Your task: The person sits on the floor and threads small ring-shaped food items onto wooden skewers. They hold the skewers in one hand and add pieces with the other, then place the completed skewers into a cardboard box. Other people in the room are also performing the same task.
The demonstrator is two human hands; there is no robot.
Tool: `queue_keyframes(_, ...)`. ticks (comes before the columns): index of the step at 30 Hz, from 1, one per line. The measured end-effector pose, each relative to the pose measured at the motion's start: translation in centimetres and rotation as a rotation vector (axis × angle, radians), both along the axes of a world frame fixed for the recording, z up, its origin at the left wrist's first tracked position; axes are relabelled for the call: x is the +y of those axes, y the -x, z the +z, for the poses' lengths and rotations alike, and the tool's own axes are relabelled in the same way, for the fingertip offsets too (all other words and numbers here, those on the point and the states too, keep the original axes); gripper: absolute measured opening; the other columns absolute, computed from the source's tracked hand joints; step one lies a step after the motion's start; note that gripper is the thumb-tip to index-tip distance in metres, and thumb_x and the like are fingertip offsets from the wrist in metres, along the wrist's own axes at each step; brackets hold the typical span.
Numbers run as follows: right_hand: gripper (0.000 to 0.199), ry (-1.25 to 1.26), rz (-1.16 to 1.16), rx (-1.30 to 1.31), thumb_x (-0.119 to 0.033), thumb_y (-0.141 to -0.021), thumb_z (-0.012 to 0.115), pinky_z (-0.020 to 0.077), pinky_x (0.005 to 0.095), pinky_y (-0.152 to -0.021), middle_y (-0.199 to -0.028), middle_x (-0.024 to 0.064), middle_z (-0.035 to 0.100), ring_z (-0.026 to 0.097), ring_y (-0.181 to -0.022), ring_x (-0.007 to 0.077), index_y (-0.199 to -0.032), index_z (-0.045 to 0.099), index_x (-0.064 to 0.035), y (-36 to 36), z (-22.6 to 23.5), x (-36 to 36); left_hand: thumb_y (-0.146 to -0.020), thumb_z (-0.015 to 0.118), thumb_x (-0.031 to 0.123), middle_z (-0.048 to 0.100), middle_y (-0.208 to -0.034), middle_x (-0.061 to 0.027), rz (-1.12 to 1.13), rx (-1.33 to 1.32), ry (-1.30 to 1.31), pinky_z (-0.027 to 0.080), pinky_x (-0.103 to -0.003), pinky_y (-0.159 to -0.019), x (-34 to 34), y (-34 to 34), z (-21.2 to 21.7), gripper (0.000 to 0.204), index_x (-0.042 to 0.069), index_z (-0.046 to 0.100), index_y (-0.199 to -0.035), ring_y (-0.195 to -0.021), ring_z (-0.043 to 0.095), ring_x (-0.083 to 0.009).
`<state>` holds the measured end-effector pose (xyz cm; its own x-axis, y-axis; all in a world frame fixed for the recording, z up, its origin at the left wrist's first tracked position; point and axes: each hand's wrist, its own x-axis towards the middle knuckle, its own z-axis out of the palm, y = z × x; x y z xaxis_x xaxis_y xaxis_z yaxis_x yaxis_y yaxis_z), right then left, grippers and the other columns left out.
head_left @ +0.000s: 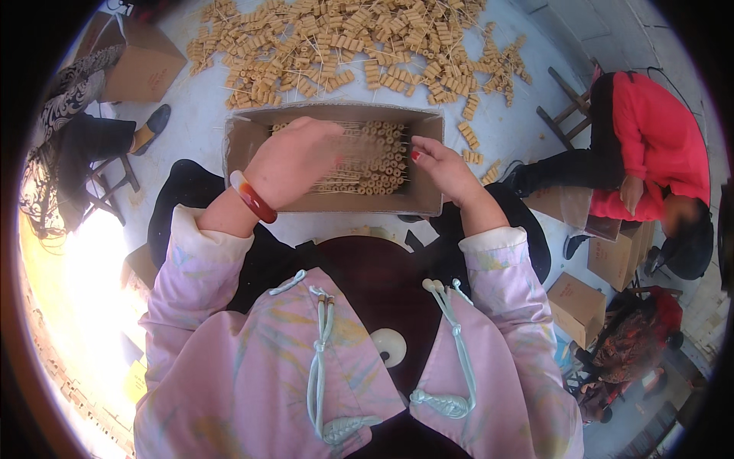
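A long open cardboard box [260, 200] lies crosswise in front of me. Inside it, tan skewers [382, 157] are packed in layers, their ridged, ring-ended pieces toward the right and thin sticks toward the left. My left hand [302, 157] is over the box's left half, above the sticks. Motion smears its fingers, so whether they grip anything is unclear. At the right end of the box is my right hand [443, 170], thumb and forefinger apart and pointing left, nothing visible between them. A red-brown and white bangle [254, 200] circles my left wrist.
Beyond the box spreads a big heap of loose skewers [336, 46], trailing down at the right. A person in red [657, 130] sits at the right near cardboard boxes [577, 306]. At the left are another person's leg [115, 138] and a carton [145, 69].
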<state>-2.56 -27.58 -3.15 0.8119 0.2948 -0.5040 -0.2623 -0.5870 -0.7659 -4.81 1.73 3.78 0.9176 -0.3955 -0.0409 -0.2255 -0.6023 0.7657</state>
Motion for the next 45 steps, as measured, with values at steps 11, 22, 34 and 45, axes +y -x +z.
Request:
queue_keyframes(11, 0.033, 0.605, 0.723, 0.049, -0.014, -0.086, 0.054, 0.0486, 0.0423, -0.091, -0.118, 0.0211, 0.062, 0.06, -0.109, 0.0357, -0.115, 0.061, -0.0001, -0.2, -5.7, 3.8, -0.083, 0.064, 0.015, 0.064, -0.096, -0.0116, 0.125, -0.276, 0.027, 0.05, -0.039, -0.079, 0.4, -1.4, -1.5, 0.024, 0.005, 0.064, -0.105, -0.091, 0.061, -0.0324)
queue_keyframes(22, 0.032, 0.872, 1.027, 0.014, -0.015, -0.085, 0.047, 0.0457, 0.0432, -0.094, -0.122, 0.0202, 0.056, 0.058, -0.111, 0.0336, -0.108, 0.065, -0.0031, 2.2, -12.7, 4.7, -0.079, 0.065, 0.008, 0.063, -0.101, -0.0118, 0.1, -0.282, 0.01, 0.05, -0.038, -0.08, 1.5, -2.1, -0.4, 0.029, 0.005, 0.062, -0.108, -0.093, 0.06, -0.0319)
queue_keyframes(34, 0.028, 0.763, 0.875, 0.165, -0.012, -0.083, 0.052, 0.0505, 0.0417, -0.09, -0.112, 0.0206, 0.064, 0.061, -0.106, 0.0339, -0.102, 0.069, -0.0005, 0.1, -9.8, 4.2, -0.078, 0.066, 0.008, 0.062, -0.103, -0.0124, 0.072, -0.297, 0.016, 0.05, -0.039, -0.08, 0.9, -2.2, -0.9, 0.03, 0.005, 0.062, -0.108, -0.093, 0.061, -0.0323)
queue_keyframes(45, 0.024, 0.822, 0.824, -0.071, -0.012, -0.083, 0.053, 0.0524, 0.0418, -0.085, -0.108, 0.0192, 0.065, 0.063, -0.103, 0.0318, -0.097, 0.07, -0.0038, 0.8, -15.2, 3.6, -0.077, 0.067, 0.008, 0.063, -0.102, -0.0118, 0.065, -0.334, -0.002, 0.051, -0.038, -0.078, 0.6, -2.3, -1.1, 0.03, 0.006, 0.062, -0.107, -0.092, 0.061, -0.0316)
